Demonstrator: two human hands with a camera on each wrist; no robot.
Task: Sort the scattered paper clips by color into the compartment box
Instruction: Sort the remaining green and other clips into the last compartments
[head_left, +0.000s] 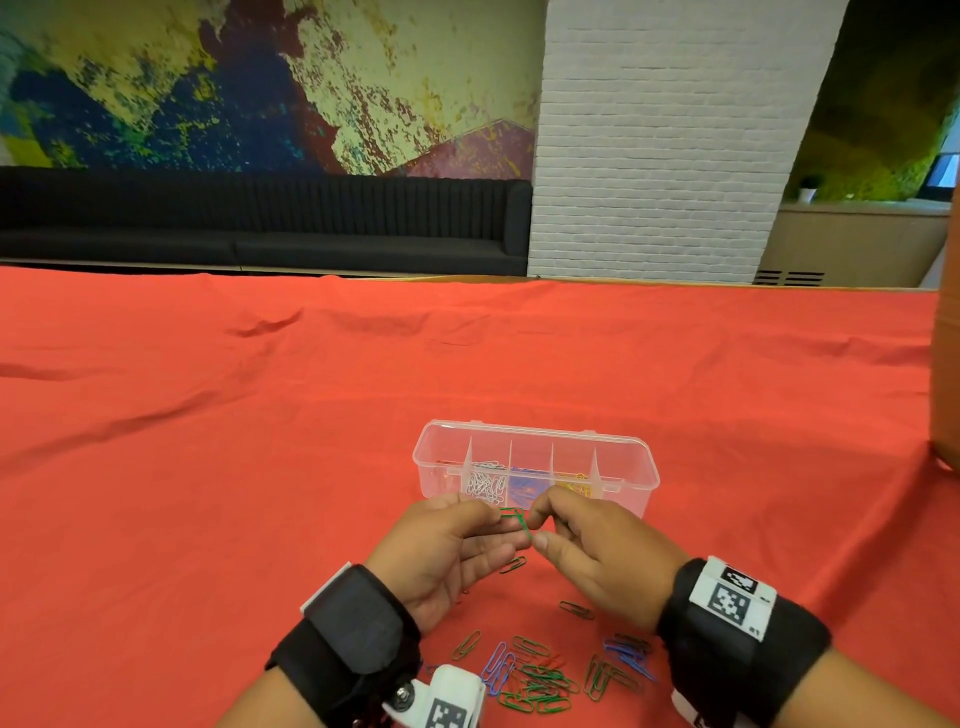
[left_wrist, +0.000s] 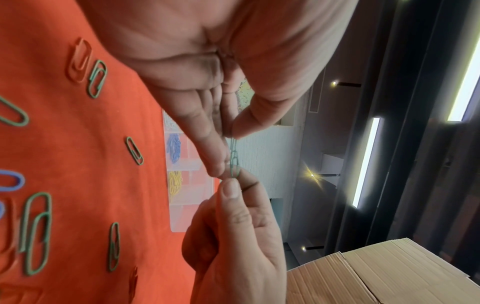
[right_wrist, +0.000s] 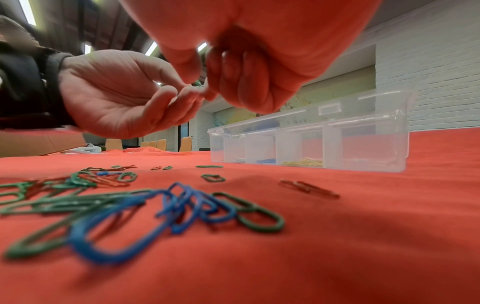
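Observation:
Both hands meet just in front of the clear compartment box (head_left: 644, 475), above the red cloth. My left hand (head_left: 506, 519) pinches a small bunch of green paper clips (head_left: 515, 518) between thumb and fingers. My right hand (head_left: 535, 526) pinches the other end of the same green clips (left_wrist: 233, 153) with thumb and index finger. The box holds white clips (head_left: 485, 483), blue clips (head_left: 524, 487) and yellow clips (head_left: 574, 487) in separate compartments; its right-end compartment looks empty. Scattered green, blue and red clips (head_left: 540, 683) lie near my wrists.
A red tablecloth (head_left: 208, 467) covers the whole table, with some wrinkles at the far left. A cardboard box (head_left: 948, 389) stands at the right edge. Single green clips (head_left: 576, 609) lie between the pile and the box. A black sofa and a white brick pillar stand beyond the table.

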